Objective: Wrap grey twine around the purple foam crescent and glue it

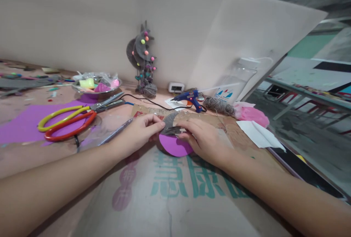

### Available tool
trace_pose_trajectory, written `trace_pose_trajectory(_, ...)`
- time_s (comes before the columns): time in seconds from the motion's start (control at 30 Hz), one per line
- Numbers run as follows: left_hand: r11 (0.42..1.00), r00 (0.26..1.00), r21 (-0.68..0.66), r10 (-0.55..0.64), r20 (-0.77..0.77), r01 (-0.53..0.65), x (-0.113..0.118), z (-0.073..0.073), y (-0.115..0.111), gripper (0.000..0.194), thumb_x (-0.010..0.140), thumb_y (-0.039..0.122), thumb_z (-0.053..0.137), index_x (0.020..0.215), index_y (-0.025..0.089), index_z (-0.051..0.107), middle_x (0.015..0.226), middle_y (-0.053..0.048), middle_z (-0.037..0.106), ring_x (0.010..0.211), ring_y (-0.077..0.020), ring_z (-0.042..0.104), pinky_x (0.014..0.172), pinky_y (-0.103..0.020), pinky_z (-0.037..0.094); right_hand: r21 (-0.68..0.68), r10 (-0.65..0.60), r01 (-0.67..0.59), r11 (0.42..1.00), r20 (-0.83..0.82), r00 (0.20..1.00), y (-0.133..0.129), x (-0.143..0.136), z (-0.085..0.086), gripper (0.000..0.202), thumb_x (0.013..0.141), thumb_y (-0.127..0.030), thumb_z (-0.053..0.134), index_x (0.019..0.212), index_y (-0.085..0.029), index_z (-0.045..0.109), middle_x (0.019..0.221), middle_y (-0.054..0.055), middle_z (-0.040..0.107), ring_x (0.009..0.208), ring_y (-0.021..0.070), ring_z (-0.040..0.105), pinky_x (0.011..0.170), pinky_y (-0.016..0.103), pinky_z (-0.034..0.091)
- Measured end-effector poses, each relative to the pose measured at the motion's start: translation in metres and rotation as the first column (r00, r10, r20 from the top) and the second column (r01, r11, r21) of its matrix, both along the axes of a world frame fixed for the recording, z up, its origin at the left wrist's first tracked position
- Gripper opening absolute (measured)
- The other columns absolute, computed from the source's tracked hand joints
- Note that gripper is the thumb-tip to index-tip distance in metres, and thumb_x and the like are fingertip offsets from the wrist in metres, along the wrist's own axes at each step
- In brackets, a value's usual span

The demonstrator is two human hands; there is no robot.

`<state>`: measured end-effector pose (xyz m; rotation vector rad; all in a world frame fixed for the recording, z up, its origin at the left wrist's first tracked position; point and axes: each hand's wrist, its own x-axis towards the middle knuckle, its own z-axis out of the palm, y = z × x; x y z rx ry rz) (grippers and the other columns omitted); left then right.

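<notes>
Right hand partly hides the purple disc and grey piece.

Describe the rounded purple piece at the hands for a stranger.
Start with the big brown cardboard bearing green print. Toward its far side, between the left hand and right hand, find the rounded purple piece, next to a dark grey piece. Its curved edge and smaller size separate it from the purple sheet under the yellow-and-red-handled scissors.

On my cardboard stand green and purple-circled Chinese characters I cannot surely read, and on the bottle near the far right corner of the surface, seemingly "LOOK".
</notes>
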<state>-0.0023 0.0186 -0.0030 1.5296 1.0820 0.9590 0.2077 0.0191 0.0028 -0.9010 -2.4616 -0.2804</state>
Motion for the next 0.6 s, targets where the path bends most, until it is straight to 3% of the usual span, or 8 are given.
trace_pose_trajectory(0.6,0.999,0.999,-0.032,-0.034,0.035,0.035,0.0017,0.0023,-0.002,0.021,0.08,0.033,0.055,0.068,0.017,0.047,0.054,0.005,0.053,0.048,-0.0071,0.048,0.046,-0.019,0.031,-0.016,-0.051,0.052,0.999,0.05,0.997,-0.0029,-0.001,0.0028,0.026,0.091,-0.032,0.043,0.102,-0.015,0.06,0.085,0.009,0.066,0.079,0.0195,0.06,0.068,0.031,0.047)
